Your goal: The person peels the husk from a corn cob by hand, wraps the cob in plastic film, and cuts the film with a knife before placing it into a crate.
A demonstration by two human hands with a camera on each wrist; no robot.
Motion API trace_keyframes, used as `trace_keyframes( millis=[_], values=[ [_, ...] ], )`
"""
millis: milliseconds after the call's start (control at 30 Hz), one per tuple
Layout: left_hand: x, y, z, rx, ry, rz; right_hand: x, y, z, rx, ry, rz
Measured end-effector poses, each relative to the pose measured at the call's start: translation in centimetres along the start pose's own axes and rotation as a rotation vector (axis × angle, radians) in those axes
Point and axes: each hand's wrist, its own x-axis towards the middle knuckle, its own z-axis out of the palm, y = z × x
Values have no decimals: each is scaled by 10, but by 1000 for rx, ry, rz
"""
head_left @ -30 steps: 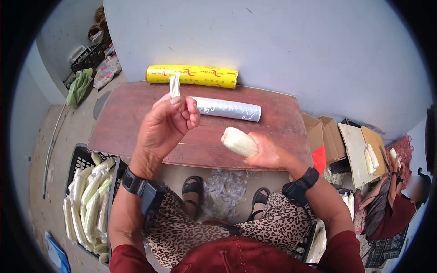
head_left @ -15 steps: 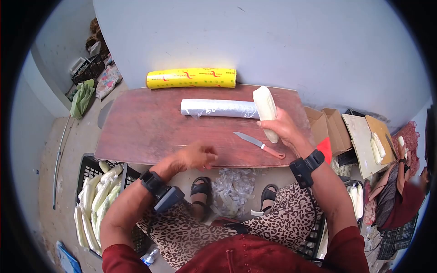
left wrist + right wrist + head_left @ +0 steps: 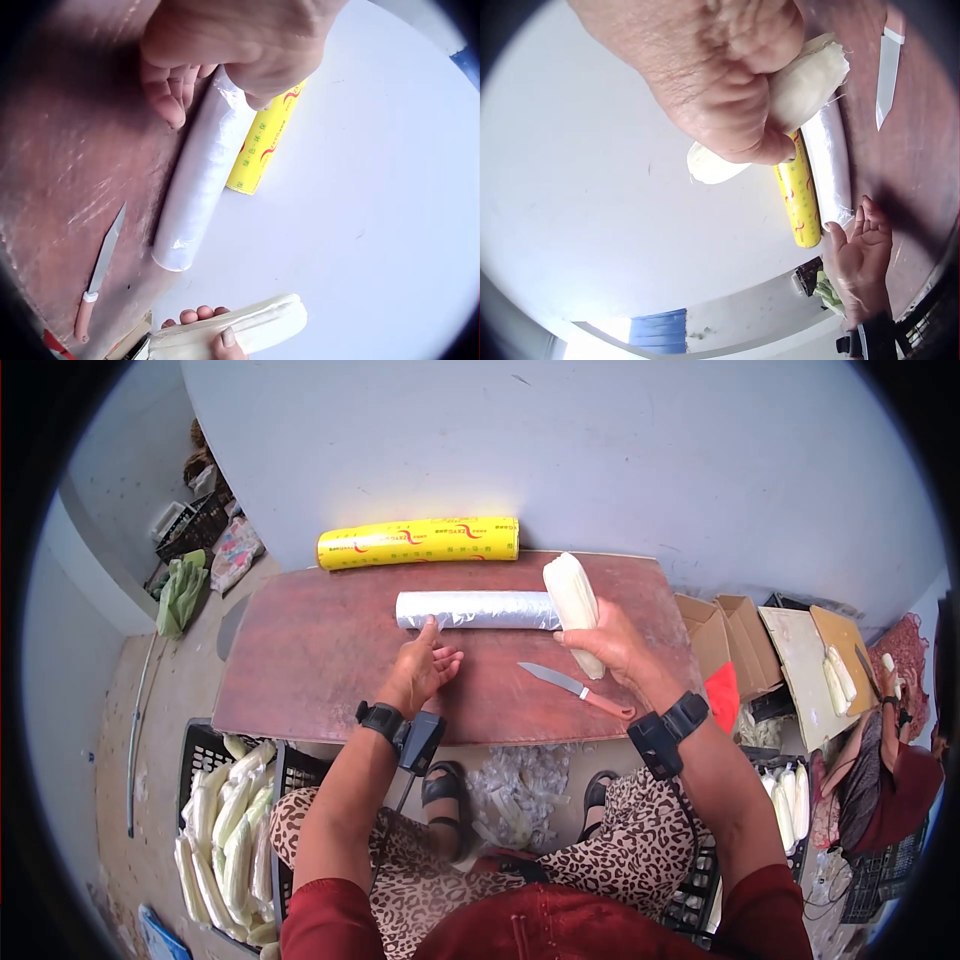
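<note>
In the head view my right hand [image 3: 620,640] grips a pale ear of corn in its husk [image 3: 572,595], tilted upright over the table. Its thumb lies across the husk, as the left wrist view also shows. My left hand [image 3: 425,668] is at the left end of a clear cling film roll [image 3: 480,608], thumb right at the roll's near side and the other fingers loosely bent below. Behind the ear, the roll's right end is hidden. A knife [image 3: 555,678] with a reddish handle lies in front of the right hand.
A yellow printed roll [image 3: 420,543] lies along the table's back edge by the wall. Left of the brown table [image 3: 300,670] stands a black crate [image 3: 200,735] of wrapped ears. Cardboard boxes [image 3: 745,645] stand at the right, with another person [image 3: 895,790] beyond.
The pale strip that my left hand held up is gone from it; the hand dropped, then reached up to the film roll. My right hand has moved back and turned the ear upright, with the knife in sight.
</note>
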Motion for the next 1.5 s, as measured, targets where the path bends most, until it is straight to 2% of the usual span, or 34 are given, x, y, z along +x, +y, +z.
trace_keyframes(
  millis=[200,400,633,733,833,933,1133,1233,1367,1500],
  values=[
    [19,-5,-10,-16,10,42,2,5,-1,-46,41,35],
    [12,0,-18,61,10,115,8,7,0,-55,57,77],
    [-3,14,-47,354,-70,21,21,17,-4,-63,110,14],
    [-10,17,-55,486,-70,-3,23,18,-6,-164,155,45],
    [-22,21,-62,611,-62,-28,21,18,-4,-123,107,76],
    [-30,22,-66,680,-60,-24,17,15,1,-17,-49,114],
    [-29,13,-66,751,-18,26,17,20,9,-88,-137,68],
    [-28,12,-66,755,4,38,13,17,12,19,-271,4],
    [-36,13,-63,768,4,47,11,23,27,-85,-446,-33],
    [-36,13,-64,770,-1,44,19,34,42,-271,-452,-56]
  ],
)
